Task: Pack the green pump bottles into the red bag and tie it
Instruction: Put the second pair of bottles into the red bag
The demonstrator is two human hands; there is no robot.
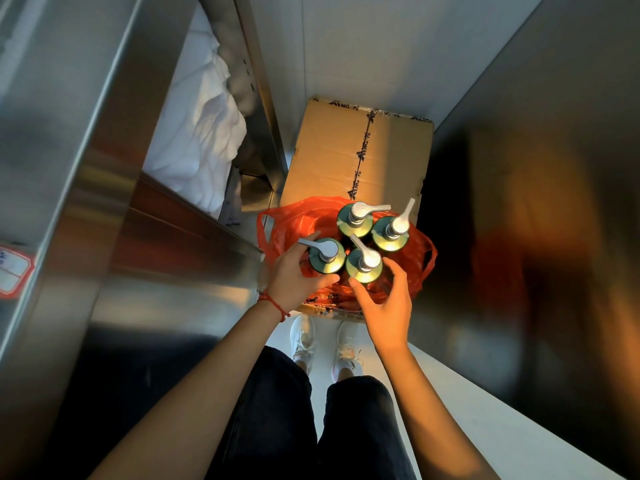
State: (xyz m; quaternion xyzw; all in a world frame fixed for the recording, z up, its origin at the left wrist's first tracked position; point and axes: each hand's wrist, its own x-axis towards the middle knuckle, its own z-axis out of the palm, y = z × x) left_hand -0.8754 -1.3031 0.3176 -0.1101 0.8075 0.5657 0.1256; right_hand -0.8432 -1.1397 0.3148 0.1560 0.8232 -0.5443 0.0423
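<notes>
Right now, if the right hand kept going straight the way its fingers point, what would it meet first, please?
Most likely the nearest green pump bottle: the right hand is open just short of it, fingers aimed up at its side, though depth is hard to judge from above.

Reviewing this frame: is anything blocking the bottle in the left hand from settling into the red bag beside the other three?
Nothing visible blocks it. The left hand grips the near-left bottle at the open mouth of the red bag, right beside the three other bottles. The right hand is open by the near side, touching nothing that I can tell.
</notes>
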